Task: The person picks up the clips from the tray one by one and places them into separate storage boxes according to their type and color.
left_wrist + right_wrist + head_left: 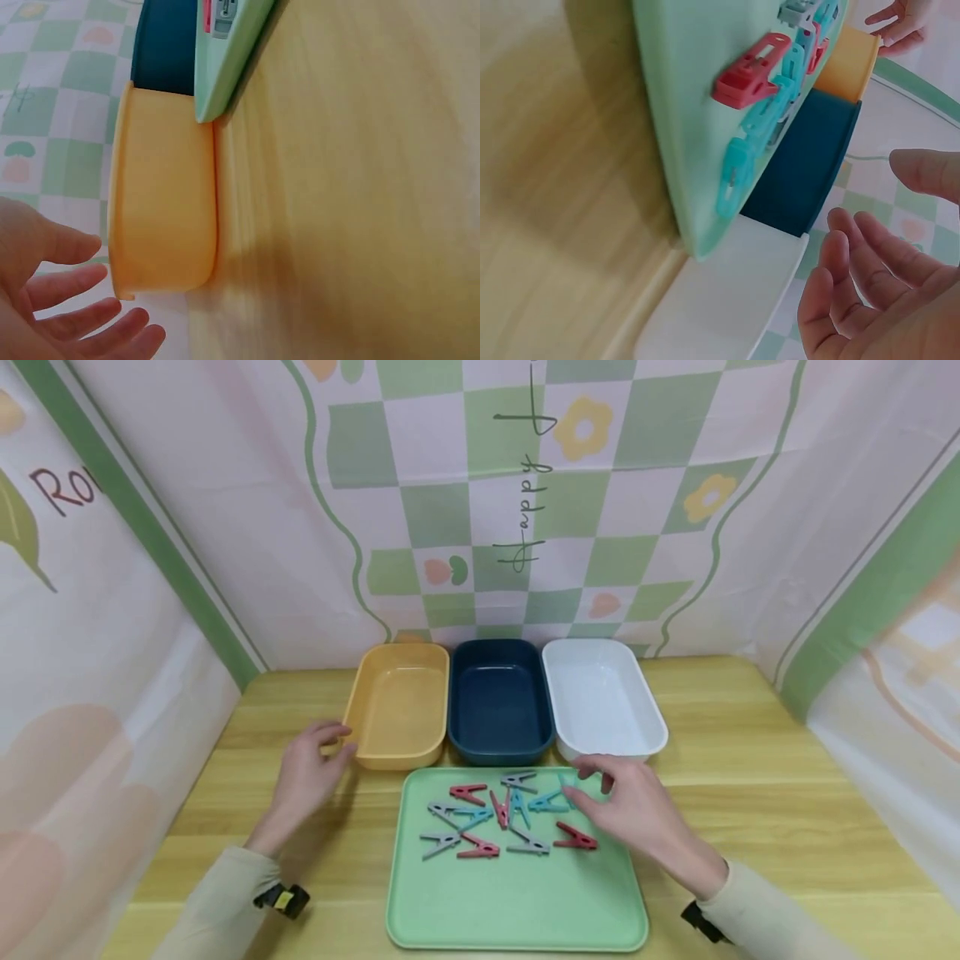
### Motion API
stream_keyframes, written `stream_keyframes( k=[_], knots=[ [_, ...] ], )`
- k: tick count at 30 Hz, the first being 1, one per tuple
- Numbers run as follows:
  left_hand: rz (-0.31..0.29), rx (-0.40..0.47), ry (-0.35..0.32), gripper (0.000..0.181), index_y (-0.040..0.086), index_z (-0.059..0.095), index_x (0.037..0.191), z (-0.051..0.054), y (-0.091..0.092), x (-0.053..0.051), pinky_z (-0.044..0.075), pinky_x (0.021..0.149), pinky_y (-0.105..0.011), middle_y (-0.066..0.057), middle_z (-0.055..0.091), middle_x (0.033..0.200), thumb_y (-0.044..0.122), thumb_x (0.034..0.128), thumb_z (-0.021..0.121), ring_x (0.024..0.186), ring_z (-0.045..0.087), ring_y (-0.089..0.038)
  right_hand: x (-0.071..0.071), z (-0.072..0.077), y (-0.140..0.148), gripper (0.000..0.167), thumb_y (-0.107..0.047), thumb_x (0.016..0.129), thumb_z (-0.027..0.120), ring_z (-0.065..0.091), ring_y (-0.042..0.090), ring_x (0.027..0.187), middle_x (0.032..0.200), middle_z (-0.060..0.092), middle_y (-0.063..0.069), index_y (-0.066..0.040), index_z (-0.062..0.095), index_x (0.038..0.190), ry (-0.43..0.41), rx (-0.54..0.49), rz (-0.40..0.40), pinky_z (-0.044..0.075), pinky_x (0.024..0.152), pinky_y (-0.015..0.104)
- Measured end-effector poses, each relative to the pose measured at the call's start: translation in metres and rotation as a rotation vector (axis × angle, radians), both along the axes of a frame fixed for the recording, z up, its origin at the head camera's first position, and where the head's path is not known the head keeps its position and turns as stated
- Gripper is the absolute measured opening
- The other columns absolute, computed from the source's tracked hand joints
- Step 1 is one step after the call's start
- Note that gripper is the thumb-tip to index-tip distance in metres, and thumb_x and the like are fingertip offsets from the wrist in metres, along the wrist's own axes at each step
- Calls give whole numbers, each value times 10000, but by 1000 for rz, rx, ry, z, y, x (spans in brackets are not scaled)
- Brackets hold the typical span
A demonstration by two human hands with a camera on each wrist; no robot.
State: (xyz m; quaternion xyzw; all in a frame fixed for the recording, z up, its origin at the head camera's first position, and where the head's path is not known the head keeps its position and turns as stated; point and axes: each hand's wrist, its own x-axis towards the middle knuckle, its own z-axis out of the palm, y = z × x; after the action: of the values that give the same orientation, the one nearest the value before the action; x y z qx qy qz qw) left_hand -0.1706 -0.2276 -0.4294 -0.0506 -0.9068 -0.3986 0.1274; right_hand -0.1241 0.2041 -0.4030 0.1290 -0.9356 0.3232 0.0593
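My left hand (303,774) hovers by the left side of the yellow bin (397,718), fingers loosely bent and holding nothing. In the left wrist view, its fingertips are close to the bin's end; contact cannot be told. Over the right edge of the green tray (517,902) is my right hand (637,802), thumb and fingers spread apart with nothing between them. Several clothespins lie scattered on the tray's far half: red (577,837), grey (441,842) and teal (550,802). A teal clothespin (736,176) is nearest the right hand, partly covered by it in the head view.
Beside the yellow bin stand a navy bin (501,714) and a white bin (603,706), in a row behind the tray. All rest on a wooden table (757,793). A patterned cloth (435,435) hangs right behind the bins, with cloth at both sides too.
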Motion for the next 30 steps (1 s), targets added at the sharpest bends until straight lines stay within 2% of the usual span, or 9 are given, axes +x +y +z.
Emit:
stream_keyframes(
  k=[7, 15, 25, 30],
  knots=[
    [41, 55, 32, 229, -106, 736, 1169, -7, -2, -1, 655, 873, -473, -264, 659, 1337, -21, 957, 725, 1168, 673, -418, 6, -8, 7, 323, -265, 893, 867, 549, 162, 730, 965, 743, 3, -73, 782, 1138, -35, -30, -14, 446, 554, 254],
    [80, 68, 64, 141, -76, 785, 1057, -12, -4, 0, 654, 855, -494, -224, 709, 1284, 15, 953, 758, 1227, 653, -400, 10, -15, 12, 298, -232, 893, 866, 550, 141, 684, 955, 741, -4, -68, 776, 1124, -97, -71, -32, 459, 525, 253],
    [93, 127, 57, 89, -51, 800, 1011, -15, -3, 2, 659, 816, -327, -203, 713, 1289, 1, 945, 771, 1209, 672, -372, 14, -21, 17, 312, -260, 879, 872, 527, 129, 552, 909, 729, -29, -76, 775, 1112, -172, -124, -32, 445, 446, 254],
    [87, 178, 72, 87, -52, 800, 1008, -19, -4, 2, 652, 854, -400, -205, 716, 1282, -5, 936, 780, 1203, 676, -368, 15, -26, 18, 302, -249, 874, 872, 520, 112, 529, 962, 757, -27, -78, 779, 1104, -187, -148, -33, 448, 435, 262]
  ],
)
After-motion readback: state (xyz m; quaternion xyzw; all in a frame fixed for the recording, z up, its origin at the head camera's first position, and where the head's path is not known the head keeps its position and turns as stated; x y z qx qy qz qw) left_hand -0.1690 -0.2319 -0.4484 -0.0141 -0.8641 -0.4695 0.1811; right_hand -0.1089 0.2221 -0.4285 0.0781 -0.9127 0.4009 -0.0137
